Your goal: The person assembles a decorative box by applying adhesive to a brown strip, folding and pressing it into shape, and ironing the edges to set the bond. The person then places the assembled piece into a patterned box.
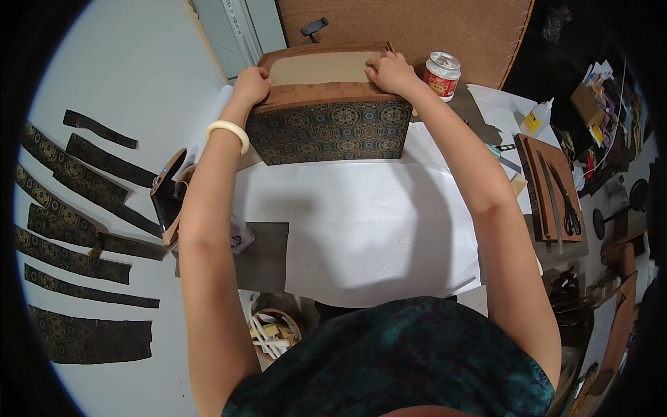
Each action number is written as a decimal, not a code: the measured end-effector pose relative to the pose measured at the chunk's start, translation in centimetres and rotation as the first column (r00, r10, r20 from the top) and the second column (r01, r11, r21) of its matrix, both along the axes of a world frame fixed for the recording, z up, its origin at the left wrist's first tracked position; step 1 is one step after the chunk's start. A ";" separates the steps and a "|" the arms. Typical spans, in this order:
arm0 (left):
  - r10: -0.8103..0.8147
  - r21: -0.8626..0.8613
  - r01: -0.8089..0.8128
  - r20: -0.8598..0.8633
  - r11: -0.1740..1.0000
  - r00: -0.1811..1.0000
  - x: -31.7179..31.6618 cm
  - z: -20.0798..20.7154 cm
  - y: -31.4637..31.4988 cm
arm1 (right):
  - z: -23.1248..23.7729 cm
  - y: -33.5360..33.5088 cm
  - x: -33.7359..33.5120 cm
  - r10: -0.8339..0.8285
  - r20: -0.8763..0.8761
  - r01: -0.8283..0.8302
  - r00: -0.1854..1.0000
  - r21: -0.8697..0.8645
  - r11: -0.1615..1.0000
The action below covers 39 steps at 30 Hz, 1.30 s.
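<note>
A box (330, 131) covered in dark brocade with round medallions stands at the far side of the table. Its top has a brown border around a beige panel (316, 68). My left hand (252, 86) is closed on the box's top left edge, with a cream bangle (228, 132) on the wrist. At the top right my right hand (390, 73) bends its fingers over the brown border, fingertips at the beige panel's edge. The undersides of both hands are hidden. White paper (375, 236) lies in front of the box.
A jar (442, 75) with a red label stands right of the box. Farther right are a glue bottle (537, 118) and a brown board (549, 167) carrying scissors (571, 215). At left are an iron (169, 198) and several brocade strips (90, 340). A scrap bin (278, 330) stands below.
</note>
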<state>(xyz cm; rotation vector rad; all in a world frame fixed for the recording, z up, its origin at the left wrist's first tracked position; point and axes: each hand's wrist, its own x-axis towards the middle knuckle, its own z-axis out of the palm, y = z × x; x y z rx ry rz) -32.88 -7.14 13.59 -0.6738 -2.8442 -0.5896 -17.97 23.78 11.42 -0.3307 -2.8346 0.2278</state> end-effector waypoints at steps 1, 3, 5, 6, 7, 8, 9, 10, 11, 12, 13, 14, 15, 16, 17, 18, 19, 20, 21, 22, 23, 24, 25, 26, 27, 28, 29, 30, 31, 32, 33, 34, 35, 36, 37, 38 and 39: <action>0.000 -0.003 0.000 -0.001 1.000 1.000 -0.1 0.0 -0.1 | -0.1 0.0 -0.2 0.008 -0.012 -0.008 1.000 0.004 1.000; -0.010 -0.008 0.010 0.000 1.000 1.000 0.0 0.0 0.2 | -0.5 0.5 -0.5 0.013 -0.034 -0.013 0.999 0.012 1.000; 0.069 0.315 -0.095 0.093 0.944 0.993 0.1 -0.1 0.3 | -0.7 1.1 -0.9 0.010 -0.072 -0.009 0.997 0.017 1.000; 0.098 0.460 -0.156 0.148 0.874 0.984 0.2 -0.1 0.2 | -0.7 1.3 -1.0 0.010 -0.091 -0.008 0.996 0.018 1.000; 0.023 0.561 -0.200 0.306 0.803 0.952 -0.3 0.6 -0.1 | -0.6 1.7 -1.4 0.024 -0.175 -0.041 0.984 -0.094 0.995; -0.066 0.641 -0.262 0.441 0.721 0.895 -1.5 1.9 -1.1 | -0.7 2.4 -2.1 0.030 -0.262 -0.086 0.965 -0.205 0.975; -0.174 0.695 -0.346 0.561 0.630 0.809 -1.8 2.5 -1.8 | -0.8 2.1 -1.9 0.026 -0.335 -0.136 0.942 -0.308 0.942; -0.225 0.744 -0.328 0.536 0.583 0.814 -1.8 2.9 -2.5 | -0.6 2.0 -1.6 -0.029 -0.368 -0.181 0.929 -0.521 0.834; -0.305 0.795 -0.288 0.499 0.534 0.811 -1.2 4.5 -1.5 | -1.2 3.9 -1.8 -0.093 -0.473 -0.217 0.876 -0.559 0.801; -0.359 0.839 -0.261 0.457 0.477 0.814 -0.5 6.4 -1.7 | -1.0 4.3 -1.7 -0.139 -0.543 -0.210 0.828 -0.530 0.821; -0.383 0.866 -0.199 0.396 0.459 0.835 0.8 8.4 -1.7 | -0.4 4.9 -1.3 -0.183 -0.613 -0.197 0.768 -0.499 0.844; -0.383 0.871 -0.158 0.359 0.464 0.851 0.4 10.0 -3.0 | 0.6 4.7 -1.1 -0.175 -0.648 -0.266 0.741 -0.523 0.810; -0.340 0.897 -0.137 0.296 0.421 0.892 2.0 11.9 -4.5 | 2.4 2.7 -0.2 -0.186 -0.629 -0.342 0.755 -0.619 0.707; -0.327 0.922 -0.102 0.233 0.373 0.916 4.3 13.6 -4.4 | 4.0 2.2 0.9 -0.193 -0.572 -0.373 0.797 -0.718 0.587; -0.309 0.943 -0.061 0.167 0.326 0.936 6.4 14.7 -4.3 | 5.8 1.7 2.0 -0.186 -0.515 -0.393 0.836 -0.801 0.453; -0.361 0.945 -0.030 0.154 0.325 0.920 7.1 14.6 -3.3 | 7.4 2.4 4.3 -0.091 -0.530 -0.478 0.843 -0.815 0.328; -0.393 0.943 0.002 0.136 0.331 0.909 8.3 14.9 -3.0 | 9.3 1.6 6.3 -0.107 -0.554 -0.527 0.826 -0.825 0.206; -0.417 0.940 0.033 0.119 0.340 0.901 9.6 15.1 -3.1 | 11.0 0.6 8.3 -0.120 -0.577 -0.572 0.808 -0.817 0.073; -0.436 0.935 0.067 0.098 0.348 0.895 10.6 14.8 -2.9 | 11.7 0.1 9.7 -0.141 -0.594 -0.606 0.792 -0.794 -0.055; -0.459 0.929 0.102 0.078 0.355 0.885 11.6 14.3 -2.6 | 10.7 1.8 11.0 -0.181 -0.602 -0.607 0.778 -0.794 0.031; -0.490 0.924 0.134 0.063 0.358 0.869 12.7 13.6 -2.0 | 9.4 4.5 13.2 -0.226 -0.606 -0.595 0.763 -0.794 0.123; -0.495 0.934 0.102 0.087 0.343 0.865 14.4 12.7 -1.9 | 8.5 5.5 15.9 -0.274 -0.593 -0.601 0.757 -0.797 0.064; -0.431 0.930 0.112 0.054 0.350 0.901 15.1 11.9 -2.4 | 7.7 5.6 19.1 -0.318 -0.578 -0.608 0.752 -0.794 0.005; -0.376 0.926 0.121 0.023 0.356 0.926 15.2 10.5 -2.4 | 5.8 6.2 22.2 -0.348 -0.526 -0.565 0.776 -0.825 -0.015; -0.315 0.923 0.127 -0.007 0.364 0.949 15.1 9.1 -2.5 | 3.6 6.3 25.1 -0.373 -0.471 -0.521 0.799 -0.852 -0.040; -0.258 0.898 0.141 -0.031 0.417 0.966 14.4 7.4 -2.5 | 1.2 5.7 28.3 -0.368 -0.384 -0.434 0.847 -0.899 -0.060; -0.260 0.856 0.161 -0.032 0.491 0.965 13.7 5.5 -2.2 | -1.2 4.9 31.4 -0.366 -0.294 -0.342 0.883 -0.937 -0.072; -0.254 0.806 0.200 -0.064 0.557 0.965 14.1 4.0 -1.1 | -3.4 3.8 33.9 -0.434 -0.175 -0.251 0.884 -0.960 -0.124; -0.246 0.747 0.236 -0.100 0.622 0.964 14.6 2.5 -0.1 | -5.7 2.3 35.8 -0.490 -0.054 -0.166 0.870 -0.968 -0.189; -0.300 0.694 0.316 -0.149 0.647 0.942 14.2 0.9 0.3 | -7.6 0.9 37.2 -0.450 -0.015 -0.134 0.893 -0.963 -0.234; -0.353 0.632 0.397 -0.202 0.665 0.913 13.3 -0.8 0.4 | -9.3 0.0 38.0 -0.407 0.017 -0.106 0.913 -0.955 -0.277; -0.332 0.440 0.434 -0.292 0.786 0.897 12.4 -2.1 0.8 | -10.8 -0.5 38.5 -0.337 0.030 -0.072 0.941 -0.955 -0.286; -0.317 0.336 0.392 -0.258 0.856 0.913 13.8 -1.7 1.3 | -12.0 -1.2 38.3 -0.259 0.041 -0.041 0.965 -0.952 -0.304; -0.317 0.266 0.399 -0.303 0.877 0.899 14.3 -2.0 1.6 | -12.8 -1.6 37.8 -0.269 0.049 -0.022 0.962 -0.966 -0.257; -0.316 0.196 0.398 -0.347 0.896 0.883 14.3 -2.6 1.9 | -13.0 -1.3 37.7 -0.276 0.051 0.078 0.960 -0.993 0.087; -0.339 0.066 0.407 -0.444 0.911 0.830 13.5 -3.1 1.0 | -12.8 -0.8 36.6 -0.268 0.044 0.158 0.963 -0.893 0.422; -0.346 -0.003 0.378 -0.412 0.926 0.843 13.5 -3.2 0.7 | -11.5 -0.6 35.3 -0.264 0.037 0.219 0.964 -0.675 0.704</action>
